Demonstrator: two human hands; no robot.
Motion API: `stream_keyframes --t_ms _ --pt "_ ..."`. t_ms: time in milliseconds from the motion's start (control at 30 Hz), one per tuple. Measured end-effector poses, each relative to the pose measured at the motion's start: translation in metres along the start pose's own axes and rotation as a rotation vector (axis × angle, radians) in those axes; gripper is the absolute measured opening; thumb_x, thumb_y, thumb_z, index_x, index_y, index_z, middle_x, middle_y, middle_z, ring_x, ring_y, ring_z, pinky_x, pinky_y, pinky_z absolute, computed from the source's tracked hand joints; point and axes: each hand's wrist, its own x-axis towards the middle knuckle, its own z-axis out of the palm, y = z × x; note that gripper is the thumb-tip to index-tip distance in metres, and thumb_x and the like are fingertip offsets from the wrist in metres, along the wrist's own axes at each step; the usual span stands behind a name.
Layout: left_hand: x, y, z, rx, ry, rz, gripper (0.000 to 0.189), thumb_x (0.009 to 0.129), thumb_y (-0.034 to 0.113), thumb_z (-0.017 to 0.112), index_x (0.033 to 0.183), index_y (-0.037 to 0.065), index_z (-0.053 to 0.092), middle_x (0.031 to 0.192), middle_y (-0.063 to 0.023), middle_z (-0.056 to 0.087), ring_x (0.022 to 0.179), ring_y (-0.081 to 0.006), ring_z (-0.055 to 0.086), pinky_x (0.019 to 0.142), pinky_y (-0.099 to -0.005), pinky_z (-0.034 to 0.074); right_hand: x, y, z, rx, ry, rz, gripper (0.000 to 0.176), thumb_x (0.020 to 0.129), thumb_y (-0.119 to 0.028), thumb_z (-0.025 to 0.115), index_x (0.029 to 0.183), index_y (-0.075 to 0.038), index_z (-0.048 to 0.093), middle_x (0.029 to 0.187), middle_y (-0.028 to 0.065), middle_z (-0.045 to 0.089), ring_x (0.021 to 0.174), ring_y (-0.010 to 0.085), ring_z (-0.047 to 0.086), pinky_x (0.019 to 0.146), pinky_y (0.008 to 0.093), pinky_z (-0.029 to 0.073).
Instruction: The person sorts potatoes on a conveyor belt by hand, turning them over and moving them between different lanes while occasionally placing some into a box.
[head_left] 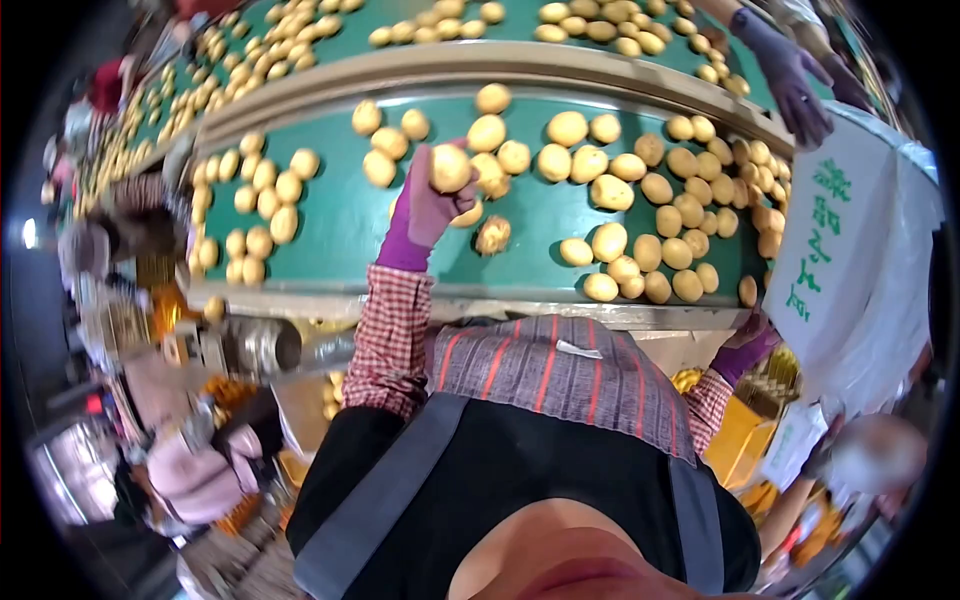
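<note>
My left hand (pixel 428 205), in a purple glove, is closed around a potato (pixel 450 168) above the green conveyor belt (pixel 350 235). More potatoes lie close about it, among them a rough, brown-patched potato (pixel 492 235) just to its right. At the belt's near right edge is my right hand (pixel 750 348), also in a purple glove, low beside a large white bag (pixel 850 250) with green lettering. Its fingers are mostly hidden, so whether it grips anything does not show. Several loose potatoes (pixel 647 252) are spread over the right part of the belt.
A beige divider rail (pixel 480 62) separates this belt from a farther one carrying potatoes. Another person's gloved hand (pixel 795 95) is at the bag's top edge. A metal motor housing (pixel 262 345) sits below the belt at left. Other people stand at both sides.
</note>
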Motion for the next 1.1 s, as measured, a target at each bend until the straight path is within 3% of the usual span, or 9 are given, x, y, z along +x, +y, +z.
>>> stream_keyframes --t_ms 367,500,633,733,800,833,867,900,1100 --pt "-0.112 -0.041 0.036 0.277 0.071 0.135 0.042 0.109 0.036 0.057 0.139 0.007 0.063 0.099 -0.0066 0.068 0.076 -0.0124 0.059 0.072 -0.028 0.049 -0.044 -0.102 0.173 0.051 -0.921 -0.225 0.042 0.109 -0.014 0.055 0.148 0.002 0.057 0.137 0.0126 0.067 0.123 0.0236 0.064 0.11 0.0377 0.049" --pt "-0.163 -0.074 0.016 0.48 0.427 0.064 0.04 0.104 0.034 0.067 0.132 0.005 0.068 0.095 -0.004 0.069 0.076 -0.0102 0.06 0.063 -0.0253 0.047 -0.112 -0.127 0.187 0.02 -1.397 -0.704 0.049 0.095 -0.029 0.074 0.14 -0.011 0.065 0.117 0.0071 0.072 0.11 0.0304 0.068 0.095 0.0478 0.056" --pt "-0.215 -0.115 -0.07 0.502 0.836 0.198 0.043 0.101 0.036 0.075 0.128 0.004 0.067 0.09 -0.0013 0.068 0.067 -0.0099 0.061 0.059 -0.0279 0.049 -0.121 -0.099 0.172 -0.141 -1.56 -1.061 0.064 0.09 -0.029 0.079 0.149 -0.018 0.06 0.147 0.0113 0.059 0.139 0.0367 0.052 0.117 0.0577 0.041" --pt "-0.161 -0.09 -0.025 0.852 0.878 0.18 0.045 0.1 0.037 0.077 0.126 0.002 0.066 0.093 -0.0051 0.068 0.067 -0.0121 0.061 0.053 -0.0287 0.048 -0.118 -0.09 0.177 -0.087 -1.552 -1.142 0.066 0.088 -0.031 0.08 0.15 -0.023 0.059 0.143 0.0116 0.059 0.14 0.0382 0.051 0.118 0.0593 0.041" --pt "-0.096 -0.054 0.031 0.524 0.624 0.276 0.053 0.108 0.043 0.064 0.143 0.003 0.057 0.135 -0.0158 0.065 0.119 -0.0293 0.067 0.099 -0.0427 0.057 -0.124 -0.083 0.186 -0.047 -1.522 -1.208 0.063 0.09 -0.032 0.078 0.149 -0.023 0.06 0.131 0.0119 0.063 0.137 0.0392 0.053 0.118 0.0597 0.041" --pt "-0.052 -0.057 0.021 0.201 0.223 0.509 0.049 0.116 0.025 0.049 0.159 0.003 0.043 0.156 -0.0224 0.047 0.144 -0.0361 0.052 0.12 -0.0472 0.047 -0.123 -0.083 0.189 -0.055 -1.531 -1.197 0.062 0.09 -0.034 0.078 0.149 -0.022 0.061 0.127 0.0119 0.064 0.137 0.0392 0.053 0.119 0.06 0.04" --pt "-0.005 -0.041 0.044 -0.305 0.08 0.536 0.056 0.117 0.032 0.046 0.164 0.005 0.032 0.162 -0.0247 0.039 0.149 -0.0437 0.045 0.127 -0.0518 0.038 -0.119 -0.083 0.192 -0.064 -1.537 -1.187 0.062 0.09 -0.035 0.078 0.149 -0.022 0.061 0.123 0.0118 0.066 0.136 0.0392 0.053 0.119 0.0603 0.04" --pt "0.025 -0.032 0.07 -0.207 0.175 0.611 0.06 0.117 0.039 0.044 0.164 0.005 0.031 0.165 -0.0259 0.035 0.15 -0.0465 0.042 0.132 -0.0539 0.029 -0.11 -0.081 0.192 -0.077 -1.542 -1.178 0.062 0.091 -0.037 0.078 0.148 -0.022 0.061 0.119 0.0118 0.067 0.136 0.0391 0.054 0.119 0.0606 0.04" --pt "0.076 -0.075 0.114 1.083 0.537 0.738 0.052 0.097 0.023 0.08 0.141 0.0 0.063 0.131 -0.0186 0.069 0.115 -0.0308 0.069 0.099 -0.042 0.055 -0.004 -0.044 0.116 -0.151 -1.395 -1.054 0.045 0.086 -0.045 0.081 0.124 -0.02 0.076 0.132 0.0068 0.066 0.153 0.0389 0.044 0.124 0.0643 0.033"
